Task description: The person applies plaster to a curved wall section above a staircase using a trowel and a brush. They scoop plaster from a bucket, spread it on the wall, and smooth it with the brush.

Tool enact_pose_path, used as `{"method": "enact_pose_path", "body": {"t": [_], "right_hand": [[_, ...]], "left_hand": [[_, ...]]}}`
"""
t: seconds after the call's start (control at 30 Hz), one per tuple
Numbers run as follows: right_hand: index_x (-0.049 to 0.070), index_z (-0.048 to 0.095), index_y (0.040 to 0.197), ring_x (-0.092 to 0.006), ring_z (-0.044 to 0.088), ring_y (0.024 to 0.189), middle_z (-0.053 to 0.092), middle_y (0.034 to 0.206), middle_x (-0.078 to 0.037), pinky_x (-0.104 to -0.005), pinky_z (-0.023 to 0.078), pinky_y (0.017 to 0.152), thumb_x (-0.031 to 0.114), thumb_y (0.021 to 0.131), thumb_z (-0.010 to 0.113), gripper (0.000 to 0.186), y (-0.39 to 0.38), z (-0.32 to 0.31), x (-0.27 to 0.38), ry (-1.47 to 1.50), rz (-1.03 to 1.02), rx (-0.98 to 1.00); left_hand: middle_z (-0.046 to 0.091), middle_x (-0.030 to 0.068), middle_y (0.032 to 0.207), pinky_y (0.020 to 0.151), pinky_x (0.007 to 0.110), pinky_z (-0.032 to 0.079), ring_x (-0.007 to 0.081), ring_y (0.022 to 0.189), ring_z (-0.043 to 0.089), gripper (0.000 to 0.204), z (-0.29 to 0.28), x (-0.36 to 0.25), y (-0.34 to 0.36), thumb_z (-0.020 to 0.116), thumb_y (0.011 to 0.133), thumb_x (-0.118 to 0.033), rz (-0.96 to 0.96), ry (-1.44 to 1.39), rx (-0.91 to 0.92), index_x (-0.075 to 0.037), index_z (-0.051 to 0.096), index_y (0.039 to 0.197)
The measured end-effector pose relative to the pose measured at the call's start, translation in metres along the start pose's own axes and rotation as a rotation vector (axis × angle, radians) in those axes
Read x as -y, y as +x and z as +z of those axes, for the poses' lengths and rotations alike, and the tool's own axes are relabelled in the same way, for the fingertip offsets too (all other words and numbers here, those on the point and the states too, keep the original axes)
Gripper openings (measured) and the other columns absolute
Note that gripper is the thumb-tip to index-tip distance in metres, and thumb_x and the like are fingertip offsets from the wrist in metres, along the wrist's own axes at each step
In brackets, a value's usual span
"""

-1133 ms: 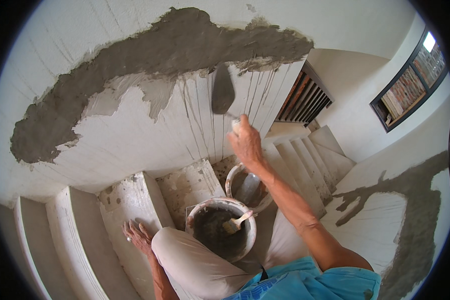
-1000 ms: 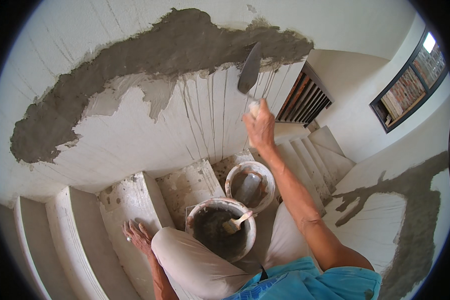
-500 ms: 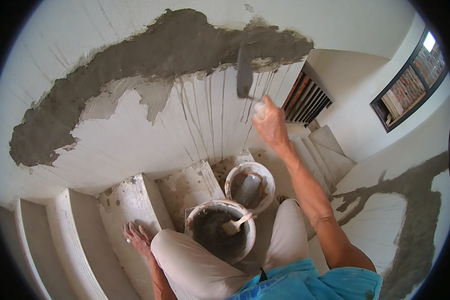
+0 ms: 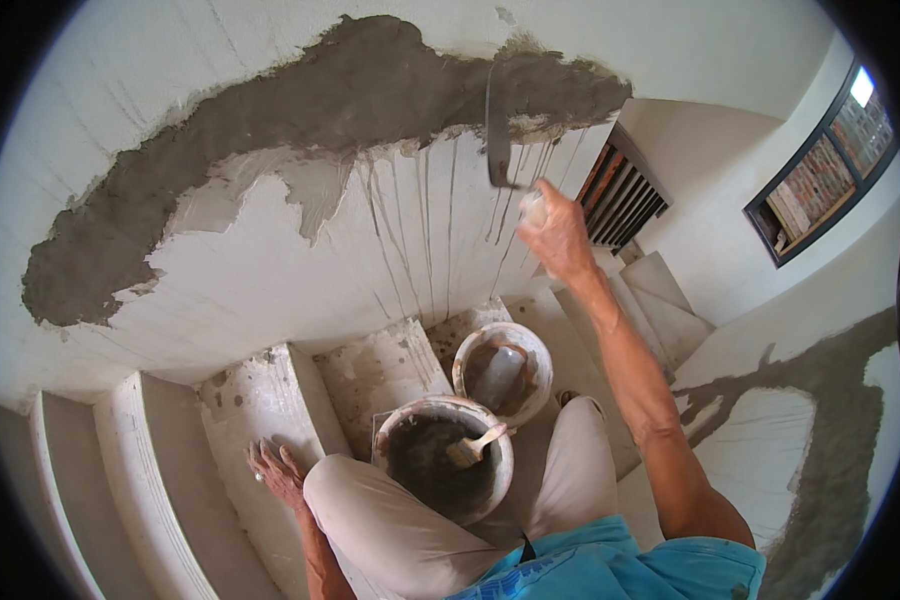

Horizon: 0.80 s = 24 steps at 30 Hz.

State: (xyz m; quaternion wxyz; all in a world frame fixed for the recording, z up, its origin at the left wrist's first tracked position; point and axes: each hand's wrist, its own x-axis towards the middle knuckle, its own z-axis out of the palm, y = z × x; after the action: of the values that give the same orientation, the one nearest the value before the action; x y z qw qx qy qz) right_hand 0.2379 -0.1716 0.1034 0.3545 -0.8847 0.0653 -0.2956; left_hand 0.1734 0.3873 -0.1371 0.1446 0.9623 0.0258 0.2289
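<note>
My right hand [image 4: 556, 228] is closed round the handle of a trowel [image 4: 497, 150], whose narrow grey blade stands edge-on against the wall. The blade lies over the right part of a wide band of wet grey mortar [image 4: 270, 110] on the white wall. Thin grey drips run down beneath that band. My left hand [image 4: 276, 474] rests with fingers spread on a stair step [image 4: 255, 410], holding nothing. Between my knees is a bucket of dark grey mortar [image 4: 420, 470] with a paintbrush [image 4: 477, 446] lying in it.
Behind the mortar bucket stands a second bucket [image 4: 542, 390] with a greyish cylindrical object inside. Stairs [image 4: 135, 450] run along the left. At the right are a dark slatted railing [image 4: 625, 190], a dark-framed window [image 4: 825, 175] and another mortared wall patch [image 4: 840, 400].
My right hand has shifted slightly right, and the trowel blade has turned more edge-on to the wall. My left hand stays on the step.
</note>
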Motion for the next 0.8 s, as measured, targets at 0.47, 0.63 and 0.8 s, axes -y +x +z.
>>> {"method": "enact_pose_path", "body": {"t": [0.47,0.63,0.8], "right_hand": [[-0.003,0.057,0.101,-0.0144,0.059,0.072,0.064,0.078,-0.011,-0.0334,0.052,0.069,0.001,0.074,0.066,0.029,-0.009,-0.008,0.005,0.046,0.050,0.057],[-0.005,0.057,0.097,-0.0365,0.066,0.068,0.065,0.077,-0.024,-0.0425,0.052,0.068,0.001,0.074,0.063,0.025,-0.001,-0.009,0.005,0.034,-0.044,0.093],[-0.005,0.056,0.096,-0.0281,0.063,0.070,0.064,0.077,-0.019,-0.0391,0.052,0.068,0.001,0.073,0.065,0.025,-0.003,-0.021,0.010,-0.032,-0.025,0.217]], "left_hand": [[0.048,0.0233,0.144,0.113,0.052,0.034,0.0428,0.138,0.039,0.044,-0.003,-0.001,-0.004,0.052,0.103,-0.032,0.003,0.003,0.006,-0.002,0.055,0.135],[0.048,0.0239,0.144,0.113,0.052,0.034,0.0428,0.138,0.039,0.044,0.000,-0.005,0.002,0.052,0.104,-0.032,0.029,-0.003,-0.001,-0.001,0.054,0.135],[0.047,0.0257,0.143,0.112,0.052,0.034,0.0434,0.138,0.040,0.045,-0.005,-0.011,0.002,0.051,0.105,-0.033,0.030,0.010,-0.006,0.000,0.054,0.135]]}}
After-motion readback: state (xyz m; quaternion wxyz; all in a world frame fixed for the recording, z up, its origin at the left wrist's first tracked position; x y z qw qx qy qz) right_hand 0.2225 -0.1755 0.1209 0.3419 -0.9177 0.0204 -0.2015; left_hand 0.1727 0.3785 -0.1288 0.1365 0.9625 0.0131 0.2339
